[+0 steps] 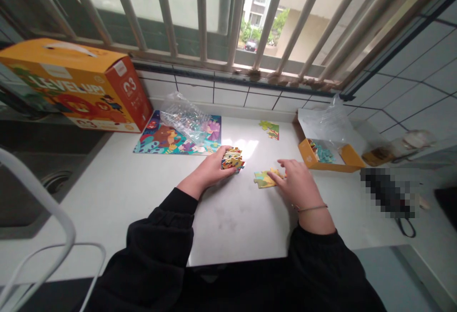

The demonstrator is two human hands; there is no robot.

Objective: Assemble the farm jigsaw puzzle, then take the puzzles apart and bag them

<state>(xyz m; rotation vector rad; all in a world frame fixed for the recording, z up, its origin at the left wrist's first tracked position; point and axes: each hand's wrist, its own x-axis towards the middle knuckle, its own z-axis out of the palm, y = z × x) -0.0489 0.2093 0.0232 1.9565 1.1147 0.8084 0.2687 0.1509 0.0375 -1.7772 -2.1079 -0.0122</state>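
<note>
My left hand [214, 165] is wrapped round a thick stack of jigsaw puzzle pieces [233, 158], held just above the counter. To its right, my right hand [298, 181] has its thumb and fingers on yellow and green puzzle pieces [263, 179] lying flat on the counter. The fingers partly cover the right end of these pieces, so how they join there is hidden. Further back lies a small group of green and yellow puzzle pieces [273, 131], apart from both hands.
A colourful picture sheet [157, 146] lies at the back left under a crumpled clear plastic bag [183, 114]. Beside it stands an orange carton [85, 88]. An open orange box [310, 159] with pieces and plastic is at the right. White cables [67, 226] cross the left foreground; window bars rise behind.
</note>
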